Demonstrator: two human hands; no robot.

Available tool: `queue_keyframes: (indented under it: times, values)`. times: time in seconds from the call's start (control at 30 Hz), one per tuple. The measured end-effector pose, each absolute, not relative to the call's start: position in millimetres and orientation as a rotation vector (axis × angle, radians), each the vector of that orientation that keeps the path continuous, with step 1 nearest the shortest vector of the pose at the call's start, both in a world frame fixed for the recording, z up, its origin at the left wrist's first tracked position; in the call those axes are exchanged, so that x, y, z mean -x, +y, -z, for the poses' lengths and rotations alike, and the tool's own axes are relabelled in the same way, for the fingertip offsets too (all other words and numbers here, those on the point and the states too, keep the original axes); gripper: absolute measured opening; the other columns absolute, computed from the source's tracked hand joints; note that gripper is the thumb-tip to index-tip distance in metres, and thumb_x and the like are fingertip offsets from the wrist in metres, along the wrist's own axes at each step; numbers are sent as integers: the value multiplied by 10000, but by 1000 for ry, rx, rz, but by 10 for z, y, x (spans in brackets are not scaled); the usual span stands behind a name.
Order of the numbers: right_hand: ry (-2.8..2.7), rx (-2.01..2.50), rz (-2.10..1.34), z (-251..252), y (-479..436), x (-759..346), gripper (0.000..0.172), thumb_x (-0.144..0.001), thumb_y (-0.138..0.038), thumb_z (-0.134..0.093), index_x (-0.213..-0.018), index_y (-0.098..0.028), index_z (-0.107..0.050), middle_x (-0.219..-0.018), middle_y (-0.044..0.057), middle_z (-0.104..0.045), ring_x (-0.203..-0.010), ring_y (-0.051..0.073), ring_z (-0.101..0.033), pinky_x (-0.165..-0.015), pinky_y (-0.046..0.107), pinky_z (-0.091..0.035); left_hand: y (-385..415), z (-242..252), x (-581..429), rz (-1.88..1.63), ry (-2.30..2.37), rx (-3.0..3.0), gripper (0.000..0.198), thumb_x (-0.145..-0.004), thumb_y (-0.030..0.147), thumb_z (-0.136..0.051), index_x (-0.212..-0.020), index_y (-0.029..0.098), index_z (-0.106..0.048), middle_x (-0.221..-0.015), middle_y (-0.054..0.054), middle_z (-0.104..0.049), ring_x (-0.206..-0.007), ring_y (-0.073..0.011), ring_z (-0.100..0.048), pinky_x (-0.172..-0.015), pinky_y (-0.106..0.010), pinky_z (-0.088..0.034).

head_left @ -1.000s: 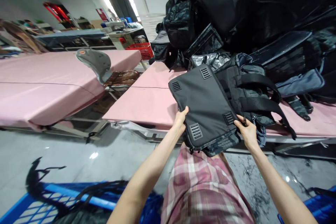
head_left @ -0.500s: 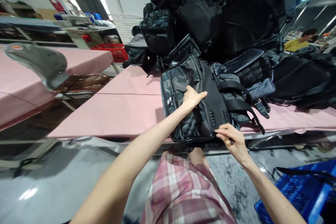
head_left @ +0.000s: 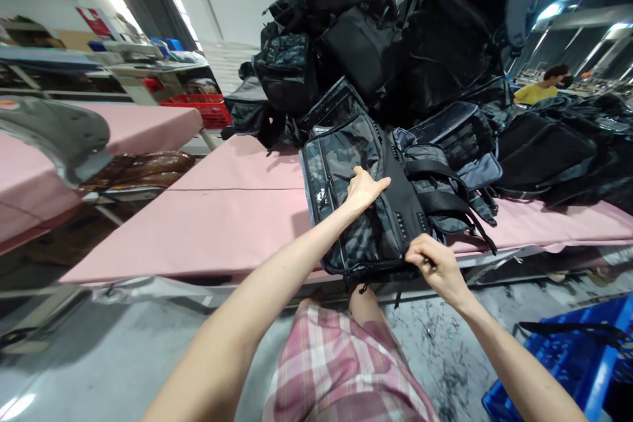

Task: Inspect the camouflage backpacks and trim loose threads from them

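The camouflage backpack (head_left: 349, 148) lies on the pink desk (head_left: 237, 217) under the left hand (head_left: 364, 190), digits spread; the right hand (head_left: 431, 256) (nearer its near-right corner) is curled closed, contents unclear.

Black-and-grey camouflage bag (head_left: 341, 155), pink bench (head_left: 232, 224)
Plain black base panel (head_left: 403, 188) and straps (head_left: 446, 203); garment (head_left: 321, 356) in pink-and-white plaid; crate (head_left: 548, 364) blue, basket (head_left: 210, 113) red, chair back (head_left: 64, 130) grey, chair seat (head_left: 136, 171) brown, co-worker's top (head_left: 534, 94) yellow.

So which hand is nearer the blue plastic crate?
Right. The right hand is at the near corner of the camouflage bag, up and left of the blue plastic crate; the left hand is farther off, atop the bag.
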State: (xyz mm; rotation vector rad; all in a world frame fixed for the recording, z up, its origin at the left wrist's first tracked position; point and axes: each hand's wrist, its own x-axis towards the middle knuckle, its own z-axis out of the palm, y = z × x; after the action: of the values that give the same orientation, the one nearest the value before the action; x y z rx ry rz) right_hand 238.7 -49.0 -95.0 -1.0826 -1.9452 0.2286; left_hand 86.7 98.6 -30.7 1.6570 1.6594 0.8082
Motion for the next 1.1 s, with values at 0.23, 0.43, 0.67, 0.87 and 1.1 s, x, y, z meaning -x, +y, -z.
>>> queue_keyframes:
  times: [0.23,0.43,0.67,0.87,1.1]
  values:
    - [-1683,1521,-185,1209,-741,-2406,373,-806,-380,-572,-1128,-203,-507,-974,53,-607,-847,177,-591,-640,250,-465,999,325,-878,-805,1690,-1696,633,-703,474,-598,-1158,99,-368,-1107,-219,-590,-939,-299,-616,-719,-345,-489]
    - [-1714,1498,59,1329,-768,-2363,195,-883,-329,-452,-969,-184,-549,-888,54,-619,-811,177,-574,-708,295,-436,1013,327,-890,-794,1693,-1693,617,-705,462,-583,-1155,97,-369,-1103,-212,-589,-860,-283,-633,-623,-317,-494]
    - [-1762,1470,111,1308,-735,-2344,174,-882,-308,-471,-944,-176,-566,-838,47,-624,-768,168,-572,-678,284,-420,1006,335,-890,-792,1703,-1689,621,-700,465,-580,-1160,104,-372,-1102,-206,-590,-886,-288,-625,-593,-306,-489]
    - [-1771,1469,123,1244,-759,-2344,165,-876,-314,-488,-934,-187,-577,-832,51,-641,-757,176,-585,-676,289,-424,999,344,-883,-780,1693,-1670,609,-706,459,-582,-1164,118,-367,-1110,-204,-588,-895,-292,-624,-589,-306,-487]
    - [-1799,1483,109,1166,-786,-2359,174,-871,-315,-501,-943,-182,-588,-790,30,-639,-723,157,-592,-661,267,-426,1015,357,-885,-792,1715,-1708,582,-708,451,-593,-1129,112,-380,-1099,-207,-595,-916,-287,-623,-692,-322,-483]
